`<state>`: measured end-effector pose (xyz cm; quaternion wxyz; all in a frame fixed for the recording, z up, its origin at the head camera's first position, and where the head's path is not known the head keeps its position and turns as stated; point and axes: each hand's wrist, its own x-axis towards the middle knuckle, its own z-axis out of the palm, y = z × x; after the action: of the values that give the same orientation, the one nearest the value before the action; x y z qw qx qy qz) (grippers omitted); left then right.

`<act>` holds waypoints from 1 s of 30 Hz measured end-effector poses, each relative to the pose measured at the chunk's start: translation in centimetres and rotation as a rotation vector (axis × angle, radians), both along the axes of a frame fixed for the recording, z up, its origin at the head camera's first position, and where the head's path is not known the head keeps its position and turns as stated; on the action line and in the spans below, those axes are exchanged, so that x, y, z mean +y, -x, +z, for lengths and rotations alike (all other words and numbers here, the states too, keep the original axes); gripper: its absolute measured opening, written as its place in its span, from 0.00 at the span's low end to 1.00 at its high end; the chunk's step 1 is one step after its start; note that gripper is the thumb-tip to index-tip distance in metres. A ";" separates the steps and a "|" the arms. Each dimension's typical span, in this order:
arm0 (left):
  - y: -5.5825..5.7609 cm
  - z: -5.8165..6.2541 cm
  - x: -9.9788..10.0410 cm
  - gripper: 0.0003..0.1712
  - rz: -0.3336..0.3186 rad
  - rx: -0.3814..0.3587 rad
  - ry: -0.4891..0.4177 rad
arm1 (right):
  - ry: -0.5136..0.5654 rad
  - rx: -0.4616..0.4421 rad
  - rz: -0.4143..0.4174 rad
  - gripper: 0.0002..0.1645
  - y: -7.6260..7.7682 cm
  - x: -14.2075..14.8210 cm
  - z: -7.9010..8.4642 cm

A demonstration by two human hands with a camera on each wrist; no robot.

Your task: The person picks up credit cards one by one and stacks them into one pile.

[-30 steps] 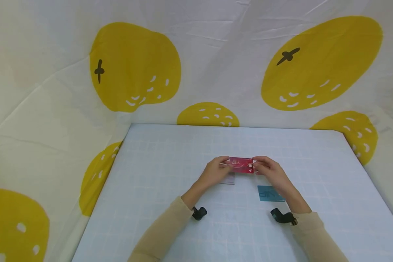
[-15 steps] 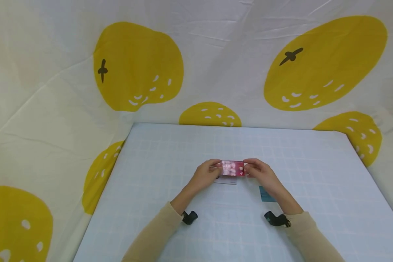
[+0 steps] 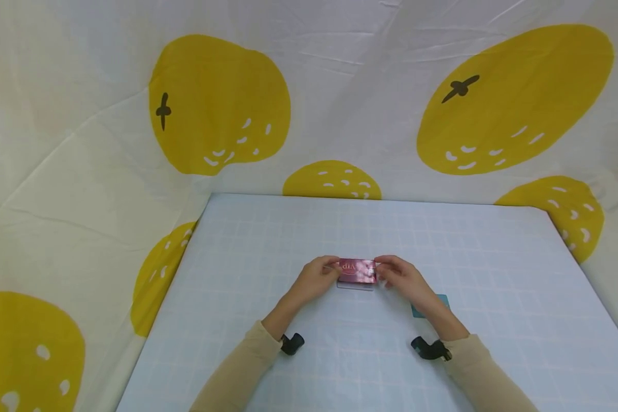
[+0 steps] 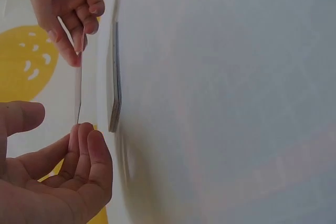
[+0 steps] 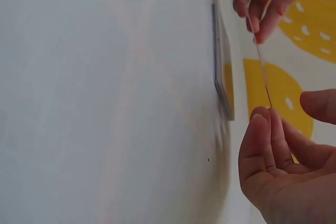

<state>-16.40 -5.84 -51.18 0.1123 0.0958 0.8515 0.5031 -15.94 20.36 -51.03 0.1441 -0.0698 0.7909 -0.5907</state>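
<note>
A red card (image 3: pixel 357 270) with "VIP" on its face hangs between the two hands, its short ends at their fingertips. My left hand (image 3: pixel 311 279) holds the left end, and my right hand (image 3: pixel 403 279) holds the right end. The left wrist view shows the card edge-on, a thin line apart from the tabletop. Just under it lies a small stack of cards (image 4: pixel 114 85), mostly covered by the red card in the head view. Partly hidden beneath the right forearm, a teal card (image 3: pixel 444 300) lies on the table.
A pale blue checked cloth covers the table (image 3: pixel 268 234). Behind and to the left hangs a white curtain (image 3: pixel 340 114) with big yellow fruit prints. Small black wrist cameras (image 3: pixel 430 348) stick out by both sleeves.
Both hands have moved left and slightly toward the person with the red card, lowering it over the stack. The teal card has stayed on the table as the right forearm passed over it.
</note>
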 end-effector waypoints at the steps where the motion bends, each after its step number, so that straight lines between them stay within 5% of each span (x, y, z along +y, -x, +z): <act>1: 0.0 0.0 0.0 0.24 -0.002 -0.002 0.008 | -0.004 -0.004 0.001 0.22 0.0 0.0 -0.1; 30: 0.5 -1.2 0.1 0.25 -0.036 -0.060 0.101 | -0.162 -0.018 -0.008 0.21 -0.5 -0.8 -0.8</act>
<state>-16.90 -5.78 -52.36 0.1514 0.0903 0.8702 0.4601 -15.46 19.60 -51.81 0.1540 -0.0494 0.8350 -0.5259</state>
